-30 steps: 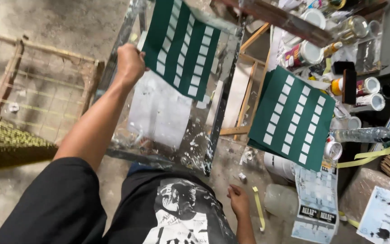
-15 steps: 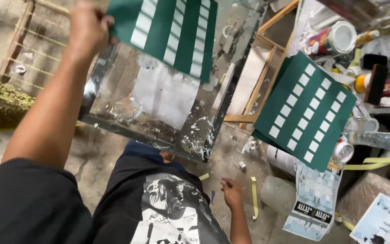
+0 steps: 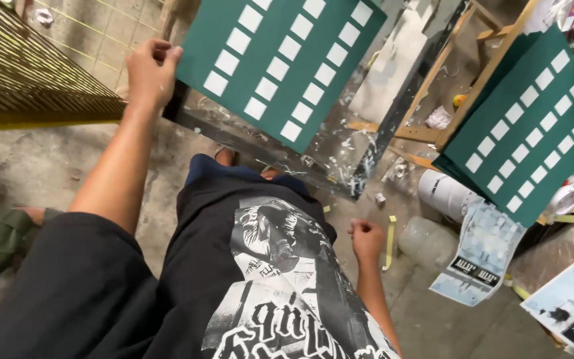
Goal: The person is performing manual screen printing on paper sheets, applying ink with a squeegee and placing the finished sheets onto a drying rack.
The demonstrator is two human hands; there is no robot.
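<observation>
Gripping a green sheet [image 3: 280,60] by its edge, left hand [image 3: 149,70] was closed above a paint-spattered table [image 3: 340,149]. Right hand [image 3: 367,239] hung fisted, empty, over dusty concrete floor [image 3: 41,166]; second sheet [image 3: 533,126] further right.

A paint-spattered glass-topped table [image 3: 340,153] stands at twelve o'clock, its dark frame edge running toward one o'clock. A green sheet with rows of white rectangles [image 3: 280,60] lies over its near corner, and a white sheet [image 3: 393,60] lies on the glass farther back. The concrete floor [image 3: 28,166] spreads below. On it, at three to four o'clock, lie a white roll [image 3: 443,193], a clear plastic bottle [image 3: 426,240], a printed paper [image 3: 479,256] and a yellow strip [image 3: 390,242].
</observation>
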